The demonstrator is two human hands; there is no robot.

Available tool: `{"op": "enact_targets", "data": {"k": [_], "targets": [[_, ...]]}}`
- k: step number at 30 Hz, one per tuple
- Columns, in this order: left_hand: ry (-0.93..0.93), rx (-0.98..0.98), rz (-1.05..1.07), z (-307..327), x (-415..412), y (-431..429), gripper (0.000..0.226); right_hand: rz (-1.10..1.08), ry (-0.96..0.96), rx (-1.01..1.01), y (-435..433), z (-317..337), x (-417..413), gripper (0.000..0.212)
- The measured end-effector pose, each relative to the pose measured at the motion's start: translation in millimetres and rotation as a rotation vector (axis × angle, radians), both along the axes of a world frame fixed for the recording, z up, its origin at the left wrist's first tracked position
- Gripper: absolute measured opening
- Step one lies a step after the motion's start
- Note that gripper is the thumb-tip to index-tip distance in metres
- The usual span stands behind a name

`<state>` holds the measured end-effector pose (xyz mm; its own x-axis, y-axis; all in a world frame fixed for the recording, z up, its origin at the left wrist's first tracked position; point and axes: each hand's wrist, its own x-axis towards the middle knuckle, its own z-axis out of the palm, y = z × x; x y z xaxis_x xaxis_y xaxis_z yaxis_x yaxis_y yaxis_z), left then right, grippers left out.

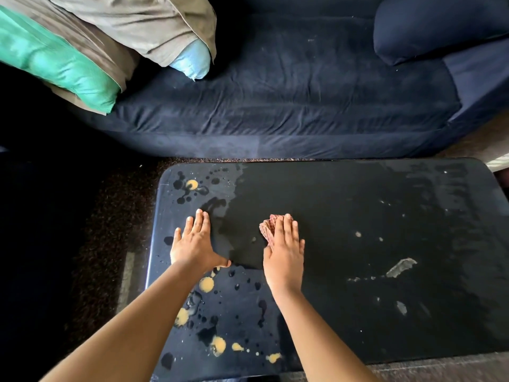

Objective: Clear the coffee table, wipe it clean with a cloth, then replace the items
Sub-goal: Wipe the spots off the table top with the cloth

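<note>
Two hands are on the table. The left hand lies flat with straight fingers, near the left edge. The right hand presses flat on the cloth, near the middle. To wipe well, push down hard and go over the yellow spots by the left edge. The cloth is small, bunched up and reddish.

No legible text, labels or numbers.

The left hand lies flat on the worktop left of the right hand, which presses the cloth. Behind the worktop stands the sofa, pillows at its left end.
</note>
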<state>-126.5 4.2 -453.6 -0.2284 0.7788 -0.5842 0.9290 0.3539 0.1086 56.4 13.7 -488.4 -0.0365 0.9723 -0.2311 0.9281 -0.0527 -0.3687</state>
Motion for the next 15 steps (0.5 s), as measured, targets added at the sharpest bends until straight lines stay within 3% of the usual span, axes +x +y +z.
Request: {"op": "enact_targets", "data": {"k": [3, 7, 9, 13, 15], "targets": [[0.013, 0.005, -0.02, -1, 0, 0, 0.133, 0.068, 0.043, 0.023, -9, 3, -28, 0.072], [0.017, 0.013, -0.016, -2, -1, 1, 0.133, 0.528, 0.076, 0.0, -14, 2, -45, 0.071], [0.007, 0.023, -0.03, -4, -3, 0, 0.135, 0.468, 0.06, 0.028, -9, -2, -25, 0.07], [0.021, 0.031, -0.049, -6, -6, -2, 0.135, 0.081, 0.014, 0.021, -10, -5, 4, 0.068], [0.025, 0.029, -0.057, -5, -6, 0, 0.135, 0.028, 0.002, 0.016, -13, -2, -9, 0.07]]}}
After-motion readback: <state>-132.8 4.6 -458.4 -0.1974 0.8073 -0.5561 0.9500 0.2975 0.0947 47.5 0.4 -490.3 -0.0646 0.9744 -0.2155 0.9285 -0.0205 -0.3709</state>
